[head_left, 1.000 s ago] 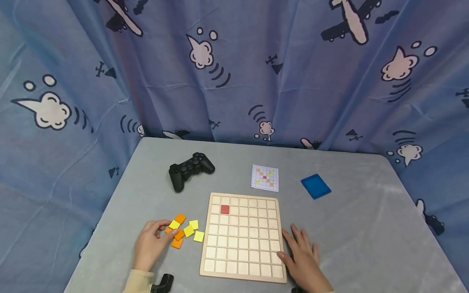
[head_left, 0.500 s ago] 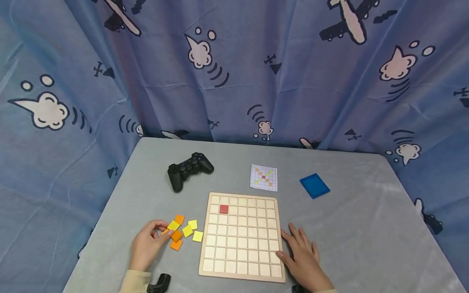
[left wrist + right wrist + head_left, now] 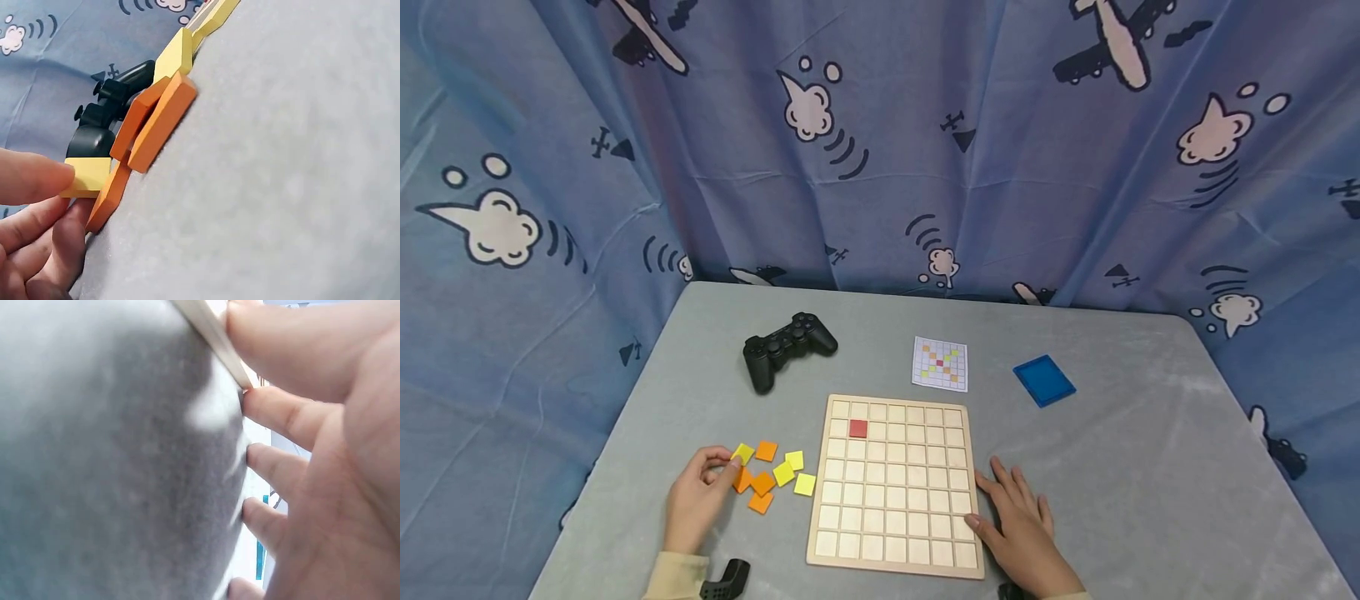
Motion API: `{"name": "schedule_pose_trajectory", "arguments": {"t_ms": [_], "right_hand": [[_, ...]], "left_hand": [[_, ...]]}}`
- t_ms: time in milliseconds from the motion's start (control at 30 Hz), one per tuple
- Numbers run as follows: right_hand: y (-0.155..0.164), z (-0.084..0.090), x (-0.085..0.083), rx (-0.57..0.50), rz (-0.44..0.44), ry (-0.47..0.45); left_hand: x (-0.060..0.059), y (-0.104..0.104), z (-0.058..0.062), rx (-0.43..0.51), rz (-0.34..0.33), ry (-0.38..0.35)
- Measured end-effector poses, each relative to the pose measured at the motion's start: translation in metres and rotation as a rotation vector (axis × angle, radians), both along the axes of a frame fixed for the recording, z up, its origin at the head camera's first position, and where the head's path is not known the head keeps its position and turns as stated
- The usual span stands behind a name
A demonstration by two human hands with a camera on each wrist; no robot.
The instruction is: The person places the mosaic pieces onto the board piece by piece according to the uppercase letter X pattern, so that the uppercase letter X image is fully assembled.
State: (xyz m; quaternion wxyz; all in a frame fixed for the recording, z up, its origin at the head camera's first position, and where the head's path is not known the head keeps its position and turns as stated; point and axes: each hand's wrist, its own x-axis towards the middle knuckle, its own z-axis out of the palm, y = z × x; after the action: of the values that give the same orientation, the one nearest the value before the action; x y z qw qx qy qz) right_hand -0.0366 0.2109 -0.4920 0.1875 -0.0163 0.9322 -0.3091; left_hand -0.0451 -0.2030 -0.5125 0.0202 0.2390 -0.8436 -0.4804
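Left of the board (image 3: 896,486), the left hand (image 3: 696,504) pinches a yellow tile (image 3: 742,453) off the pile, grid lying to its right; right hand (image 3: 1021,523) rests flat, fingers relaxed, against the board's right edge.

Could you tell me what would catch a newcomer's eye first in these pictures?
Probably the wooden grid board at the table's near centre, with a single red tile near its far-left corner. Left of it, the left hand pinches a yellow tile beside scattered orange and yellow tiles.
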Motion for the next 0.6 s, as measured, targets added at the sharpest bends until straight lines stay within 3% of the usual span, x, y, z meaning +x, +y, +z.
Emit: {"name": "schedule_pose_trajectory", "arguments": {"t_ms": [267,600], "right_hand": [[0.001,0.001,-0.003,-0.01,0.004,-0.007],[-0.001,0.0,-0.003,0.068,0.004,0.007]], "left_hand": [[-0.001,-0.005,0.001,0.265,0.093,0.023],[0.002,-0.007,0.018,0.572,0.026,0.003]]}}
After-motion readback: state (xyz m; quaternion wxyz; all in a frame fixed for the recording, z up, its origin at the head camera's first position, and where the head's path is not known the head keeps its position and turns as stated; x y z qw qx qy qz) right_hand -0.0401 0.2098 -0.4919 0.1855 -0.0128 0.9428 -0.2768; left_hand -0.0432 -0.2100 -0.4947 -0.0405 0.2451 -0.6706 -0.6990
